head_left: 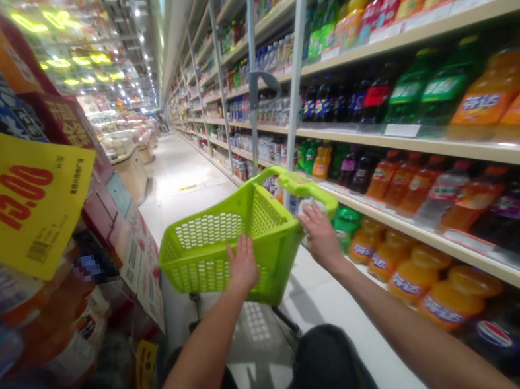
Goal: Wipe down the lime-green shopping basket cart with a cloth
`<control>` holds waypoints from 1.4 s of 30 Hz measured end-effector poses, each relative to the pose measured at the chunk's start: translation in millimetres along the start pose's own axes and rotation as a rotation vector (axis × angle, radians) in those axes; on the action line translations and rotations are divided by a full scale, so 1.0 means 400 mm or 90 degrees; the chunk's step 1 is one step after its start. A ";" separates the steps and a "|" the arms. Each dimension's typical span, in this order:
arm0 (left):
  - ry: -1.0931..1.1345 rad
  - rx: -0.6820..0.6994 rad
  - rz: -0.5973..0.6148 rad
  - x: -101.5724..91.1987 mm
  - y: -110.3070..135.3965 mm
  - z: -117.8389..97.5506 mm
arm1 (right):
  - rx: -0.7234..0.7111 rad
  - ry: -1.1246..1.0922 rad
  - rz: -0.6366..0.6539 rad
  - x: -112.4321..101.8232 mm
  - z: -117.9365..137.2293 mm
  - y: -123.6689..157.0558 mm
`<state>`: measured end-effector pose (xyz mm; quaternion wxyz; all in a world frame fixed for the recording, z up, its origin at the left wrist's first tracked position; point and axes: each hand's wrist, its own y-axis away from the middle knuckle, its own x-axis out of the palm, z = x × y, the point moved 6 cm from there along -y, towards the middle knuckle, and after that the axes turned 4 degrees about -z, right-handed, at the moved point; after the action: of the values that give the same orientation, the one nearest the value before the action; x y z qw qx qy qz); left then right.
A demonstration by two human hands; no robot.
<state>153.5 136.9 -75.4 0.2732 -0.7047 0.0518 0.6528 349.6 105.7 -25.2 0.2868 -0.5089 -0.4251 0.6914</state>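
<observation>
A lime-green plastic shopping cart [276,285] stands in front of me, turned sideways in the aisle. Against the near side of its basket rests my left hand [242,263], fingers stretched out near the top rim and holding nothing. My right hand [320,237] is at the right end of the cart, by its green handle [323,193]. A crumpled white cloth or tissue [311,204] shows under those fingers, pressed against the handle. The palm side of each hand is hidden from view.
Shelves [430,131] full of drink bottles run along the right, close to my right arm. Stacked boxes and bottles with a yellow price sign [19,197] crowd the left. A pale tiled floor [184,161] stretches ahead past display counters [130,174].
</observation>
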 end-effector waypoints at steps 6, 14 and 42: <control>0.013 -0.015 0.029 0.002 0.009 0.016 | -0.094 -0.035 0.064 0.060 0.106 0.023; -0.004 -0.073 0.083 0.019 0.064 0.110 | -0.073 0.049 0.053 0.045 0.045 -0.011; 0.014 -0.128 0.115 0.040 0.076 0.161 | -0.169 -0.038 0.263 0.281 0.061 0.009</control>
<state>85.3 145.0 -100.1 0.1411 -0.7281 0.0525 0.6687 291.0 190.0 -77.3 0.0572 -0.5978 -0.4076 0.6879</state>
